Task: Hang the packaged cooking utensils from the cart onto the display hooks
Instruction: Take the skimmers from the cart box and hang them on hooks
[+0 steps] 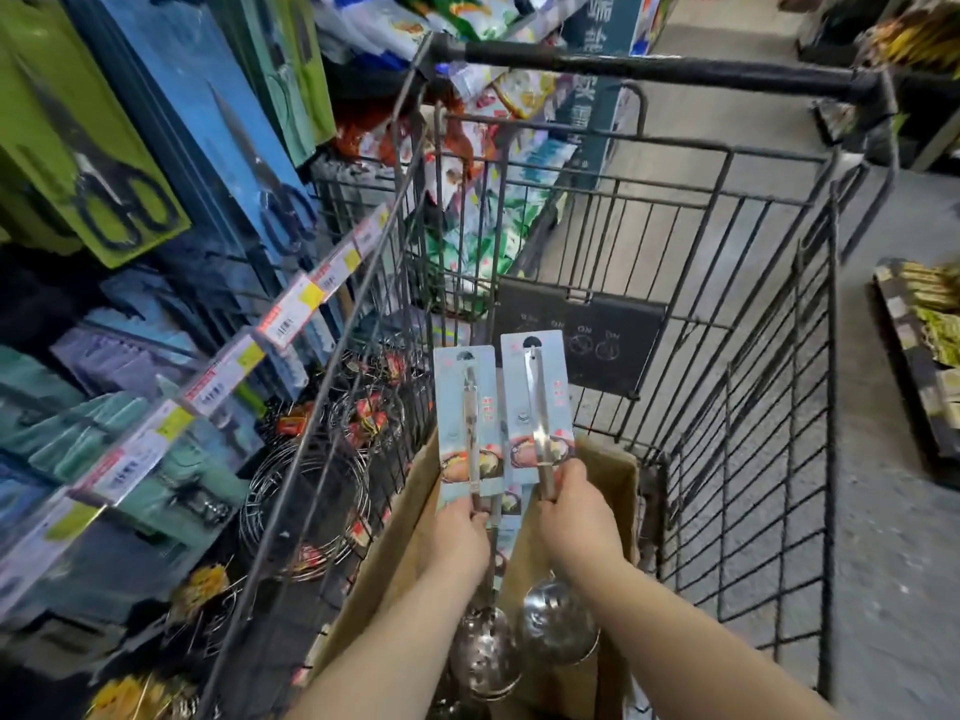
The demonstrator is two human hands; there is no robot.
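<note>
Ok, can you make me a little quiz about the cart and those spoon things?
1. True or false: the left hand grips the left utensil, and the right hand grips the right utensil.
2. Where is the cardboard box? A) in the cart B) on a shelf C) on the floor
3. Fill in: the price tags are on the cart's ___ side.
Key: 1 true; 2 A; 3 left.
</note>
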